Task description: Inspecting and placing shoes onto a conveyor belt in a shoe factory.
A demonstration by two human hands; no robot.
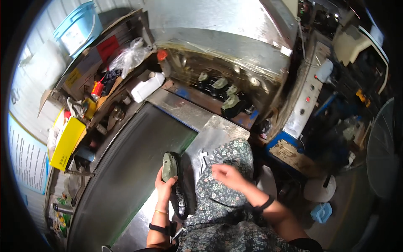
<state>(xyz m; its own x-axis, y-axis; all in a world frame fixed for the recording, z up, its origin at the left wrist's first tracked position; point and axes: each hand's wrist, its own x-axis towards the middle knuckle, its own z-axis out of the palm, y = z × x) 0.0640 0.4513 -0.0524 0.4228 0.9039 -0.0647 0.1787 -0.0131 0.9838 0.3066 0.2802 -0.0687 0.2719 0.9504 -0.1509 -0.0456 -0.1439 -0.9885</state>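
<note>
A black shoe [181, 197] with a pale green shoe last [169, 166] in it is in my left hand [164, 185]. My fingers wrap the upper end of the last, thumb across it. The shoe's glossy front end points down toward me, beside my floral-covered lap [222, 189]. Over that lap hangs my right hand [228, 176], its fingers curled and pressed together. Whether anything small is between them is hidden. Just left of it, a small pale metal piece [203, 159] lies on the metal tabletop [214, 130].
A dark conveyor belt [134, 143] runs along my left. Several black shoes on green lasts [231, 105] stand inside the machine opening [235, 71] ahead. A cluttered shelf with a white jug [147, 87] and yellow box [67, 143] lines the left. A control panel [303, 107] stands right.
</note>
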